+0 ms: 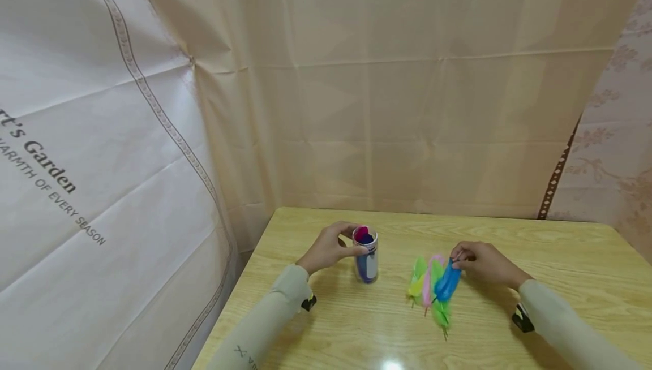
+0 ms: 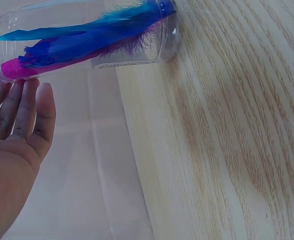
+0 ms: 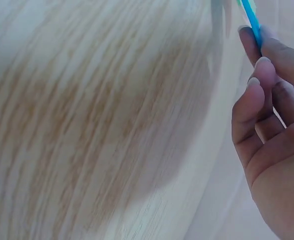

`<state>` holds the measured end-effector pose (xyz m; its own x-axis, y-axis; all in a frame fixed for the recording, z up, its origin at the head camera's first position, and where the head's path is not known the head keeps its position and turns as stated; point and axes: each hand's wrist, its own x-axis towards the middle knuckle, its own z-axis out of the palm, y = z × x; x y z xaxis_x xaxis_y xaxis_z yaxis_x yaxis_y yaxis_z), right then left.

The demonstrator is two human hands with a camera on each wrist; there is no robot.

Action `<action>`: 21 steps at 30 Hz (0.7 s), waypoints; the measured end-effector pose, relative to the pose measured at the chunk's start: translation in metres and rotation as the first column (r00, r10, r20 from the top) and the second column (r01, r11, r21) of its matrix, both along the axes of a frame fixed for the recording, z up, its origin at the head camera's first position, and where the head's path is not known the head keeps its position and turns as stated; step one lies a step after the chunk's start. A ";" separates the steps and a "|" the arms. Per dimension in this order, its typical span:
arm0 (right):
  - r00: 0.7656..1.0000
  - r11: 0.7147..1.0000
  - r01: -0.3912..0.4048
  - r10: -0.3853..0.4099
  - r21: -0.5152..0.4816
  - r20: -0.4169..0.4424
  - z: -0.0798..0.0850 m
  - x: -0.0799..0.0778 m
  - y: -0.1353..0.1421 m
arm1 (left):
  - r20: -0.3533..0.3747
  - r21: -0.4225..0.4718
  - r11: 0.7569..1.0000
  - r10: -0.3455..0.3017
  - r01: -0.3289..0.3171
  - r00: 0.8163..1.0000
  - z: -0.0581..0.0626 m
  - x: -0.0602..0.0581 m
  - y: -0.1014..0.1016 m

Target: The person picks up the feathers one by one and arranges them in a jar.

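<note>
My left hand (image 1: pixel 328 248) grips a clear plastic jar (image 1: pixel 372 267) near its rim, thumb on the near side. The jar stands upright on the table, lidless, with a pale label on its side. Inside it are a dark blue feather (image 2: pixel 81 46), a magenta feather (image 2: pixel 51 71) and a teal feather (image 2: pixel 46 34). To the right, my right hand (image 1: pixel 491 265) pinches one end of a bright blue feather (image 1: pixel 448 283) between thumb and fingers. That feather hangs over a small pile with a pink feather (image 1: pixel 427 286), a yellow feather (image 1: pixel 415 288) and green feathers (image 1: pixel 441 314).
The wood-grain table (image 1: pixel 367 333) reaches back to a beige cloth (image 1: pixel 407 132) hung behind it. A white printed cloth (image 1: pixel 102 160) hangs along the left side, and a floral cloth (image 1: pixel 611 149) on the right.
</note>
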<state>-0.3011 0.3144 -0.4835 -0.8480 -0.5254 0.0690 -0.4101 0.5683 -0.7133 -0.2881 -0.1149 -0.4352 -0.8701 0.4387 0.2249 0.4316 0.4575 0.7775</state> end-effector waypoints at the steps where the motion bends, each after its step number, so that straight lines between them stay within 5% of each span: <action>1: 1.000 1.000 0.012 -0.012 0.001 0.002 0.001 0.000 0.000 | 0.000 -0.001 1.000 0.000 0.000 1.000 0.000 0.000 0.000; 21: 0.993 0.998 0.062 -0.059 0.025 -0.104 0.015 0.006 0.003 | -0.003 0.018 1.000 -0.002 0.002 1.000 0.000 0.001 0.000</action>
